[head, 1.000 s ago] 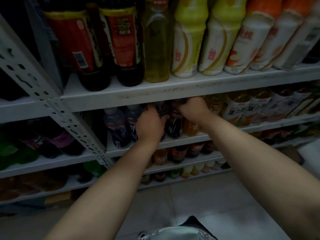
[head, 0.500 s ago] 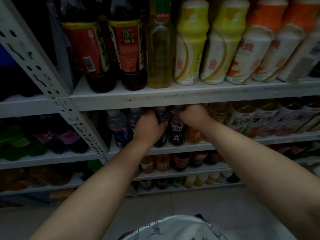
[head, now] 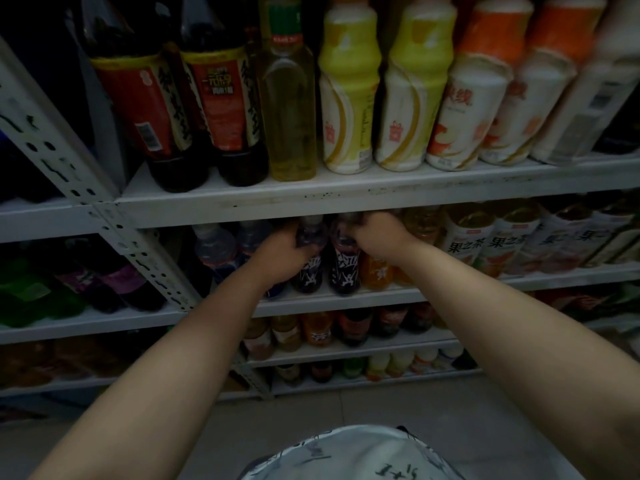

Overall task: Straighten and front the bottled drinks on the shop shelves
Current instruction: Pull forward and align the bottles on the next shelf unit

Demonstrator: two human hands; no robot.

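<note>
Both hands on dark bottles.
Your left hand (head: 281,251) grips the left bottle (head: 308,276), right hand (head: 378,233) grips the right bottle (head: 344,271); both side by side at the shelf (head: 346,301) edge, tight under the upper shelf (head: 346,202).

glossy plastic bottles (head: 348,98); matt painted-metal shelf (head: 346,199)

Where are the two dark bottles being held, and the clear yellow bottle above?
Left dark bottle (head: 311,276): head view, lower label.
Right dark bottle (head: 346,271): head view, label.
Clear yellow bottle (head: 289,112): head view, mid-body.
</note>
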